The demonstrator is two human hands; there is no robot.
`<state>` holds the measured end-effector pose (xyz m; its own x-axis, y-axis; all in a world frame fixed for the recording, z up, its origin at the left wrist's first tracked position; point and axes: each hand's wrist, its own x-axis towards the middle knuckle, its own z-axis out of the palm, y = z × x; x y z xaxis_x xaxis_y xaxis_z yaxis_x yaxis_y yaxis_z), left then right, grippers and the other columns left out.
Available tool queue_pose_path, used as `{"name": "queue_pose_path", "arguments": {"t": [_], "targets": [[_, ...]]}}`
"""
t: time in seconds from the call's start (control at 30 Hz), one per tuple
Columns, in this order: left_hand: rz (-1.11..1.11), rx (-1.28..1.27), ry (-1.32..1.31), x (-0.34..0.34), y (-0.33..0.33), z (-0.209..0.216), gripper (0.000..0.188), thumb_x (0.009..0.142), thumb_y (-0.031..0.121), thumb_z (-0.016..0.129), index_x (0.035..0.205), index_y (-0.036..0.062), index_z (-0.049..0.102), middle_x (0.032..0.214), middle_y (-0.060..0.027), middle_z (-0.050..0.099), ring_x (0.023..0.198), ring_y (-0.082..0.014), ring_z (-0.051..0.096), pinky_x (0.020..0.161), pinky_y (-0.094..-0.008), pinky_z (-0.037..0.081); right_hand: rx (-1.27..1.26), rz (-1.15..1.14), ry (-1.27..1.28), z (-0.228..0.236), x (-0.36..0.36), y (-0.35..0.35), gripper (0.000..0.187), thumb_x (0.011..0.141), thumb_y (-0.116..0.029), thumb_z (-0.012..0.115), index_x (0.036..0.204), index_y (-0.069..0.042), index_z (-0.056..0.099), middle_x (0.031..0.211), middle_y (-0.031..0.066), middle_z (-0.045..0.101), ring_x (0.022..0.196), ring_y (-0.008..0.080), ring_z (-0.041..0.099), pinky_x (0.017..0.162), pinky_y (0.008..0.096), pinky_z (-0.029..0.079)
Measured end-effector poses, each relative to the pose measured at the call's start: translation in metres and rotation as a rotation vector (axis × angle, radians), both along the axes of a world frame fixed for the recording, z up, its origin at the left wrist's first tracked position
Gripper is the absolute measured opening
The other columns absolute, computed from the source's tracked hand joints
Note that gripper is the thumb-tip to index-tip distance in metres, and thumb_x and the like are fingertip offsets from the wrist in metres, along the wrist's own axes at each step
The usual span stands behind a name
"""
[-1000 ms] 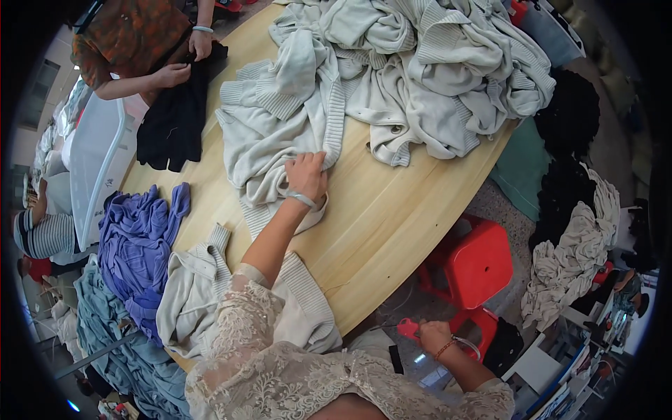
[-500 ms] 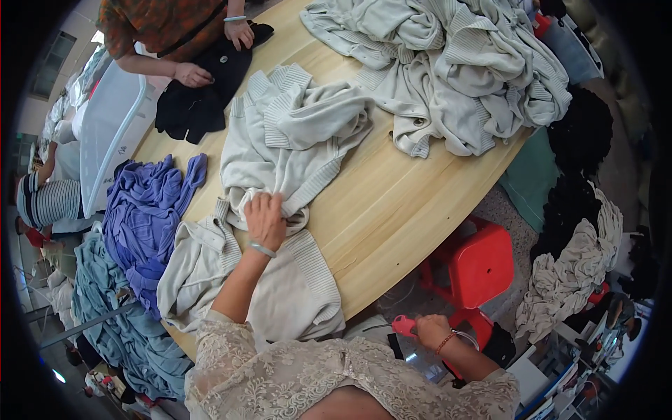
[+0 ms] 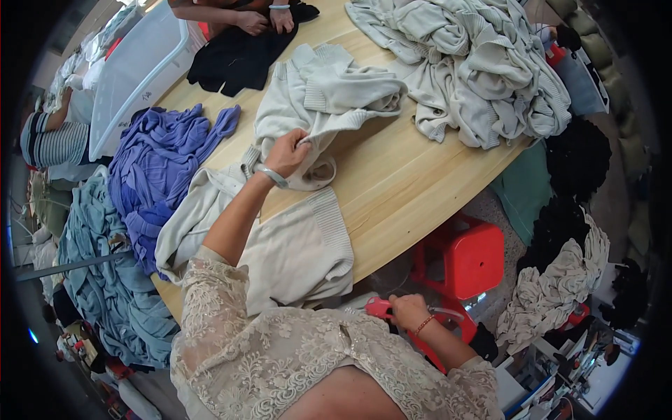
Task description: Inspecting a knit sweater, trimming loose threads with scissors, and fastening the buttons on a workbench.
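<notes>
1 pale wooden table [image 3: 392,189] bears 1 large off-white ribbed-knit heap [image 3: 483,77], 1 rumpled purple cloth heap [image 3: 157,164] and 1 black garment [image 3: 234,59]; beside it is 1 pink handheld tool [image 3: 379,307].

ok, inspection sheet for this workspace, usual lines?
Surface: light wood table, garments on it.
Job's things: pale knit garment, partly bunched; pink tool, tip unclear.
Clutter: pale pile, far right; purple heap, left; second pale garment nearest the wearer; black garment under a co-worker's hands.
Hands: left hand grips pale knit garment; right hand holds pink tool.
Cables: pale tube near right wrist; connection unclear.
Surroundings: red stool, right; translucent bin, far left.
</notes>
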<state>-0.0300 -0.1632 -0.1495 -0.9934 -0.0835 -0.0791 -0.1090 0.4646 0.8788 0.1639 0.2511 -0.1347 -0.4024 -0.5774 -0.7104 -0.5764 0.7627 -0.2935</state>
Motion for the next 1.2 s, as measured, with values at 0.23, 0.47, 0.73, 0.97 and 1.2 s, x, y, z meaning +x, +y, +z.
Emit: {"name": "queue_pose_path", "arguments": {"t": [0.23,0.47,0.73,0.97,1.2], "targets": [[-0.060,-0.043,-0.014,0.050,-0.042,0.013,0.019,0.091,0.015,0.055,0.105,0.0030,0.060,0.074,0.0075,0.052,0.062,-0.0006,0.043,0.052,-0.0185,0.034,0.318,0.054,0.562,0.022,-0.001,0.064,0.009,0.076,-0.015,0.059,0.084,-0.014,0.056,0.072,0.0064,0.063,0.073,0.0239,0.063,0.069,0.0374,0.040],[-0.014,-0.034,0.078,0.095,-0.034,0.017,0.011,0.084,0.010,0.054,0.082,-0.0003,0.057,0.070,0.0014,0.051,0.067,-0.0080,0.046,0.059,-0.0249,0.039,0.103,0.043,0.388,0.038,0.024,-0.008,0.026,0.069,-0.017,0.071,0.086,-0.009,0.052,0.070,0.0107,0.063,0.069,0.0276,0.064,0.065,0.0397,0.046],[-0.188,0.010,0.047,0.105,-0.058,0.011,0.017,0.089,0.005,0.052,0.104,-0.0015,0.057,0.088,0.0040,0.056,0.082,-0.0041,0.050,0.074,-0.0189,0.040,0.148,-0.324,0.244,0.052,0.044,0.012,0.054,0.060,-0.041,0.081,0.087,-0.004,0.053,0.076,0.0127,0.065,0.078,0.0353,0.064,0.067,0.0439,0.049],[-0.139,0.310,0.128,0.122,-0.045,0.067,0.015,0.087,0.009,0.052,0.098,-0.0012,0.056,0.079,0.0015,0.054,0.072,-0.0066,0.047,0.064,-0.0215,0.040,-0.354,-0.884,-0.030,0.064,0.041,0.002,0.035,0.082,-0.038,0.067,0.084,-0.002,0.067,0.069,0.0103,0.064,0.061,0.0203,0.059,0.058,0.0352,0.046],[-0.268,0.361,0.261,0.122,0.007,0.174,0.016,0.090,0.007,0.051,0.103,-0.0014,0.054,0.089,0.0009,0.055,0.081,-0.0053,0.049,0.073,-0.0201,0.042,-1.083,-0.721,0.395,0.058,-0.040,-0.130,0.053,0.074,-0.018,0.078,0.116,0.003,0.055,0.103,0.0110,0.065,0.085,0.0152,0.062,0.071,0.0298,0.049]]}}
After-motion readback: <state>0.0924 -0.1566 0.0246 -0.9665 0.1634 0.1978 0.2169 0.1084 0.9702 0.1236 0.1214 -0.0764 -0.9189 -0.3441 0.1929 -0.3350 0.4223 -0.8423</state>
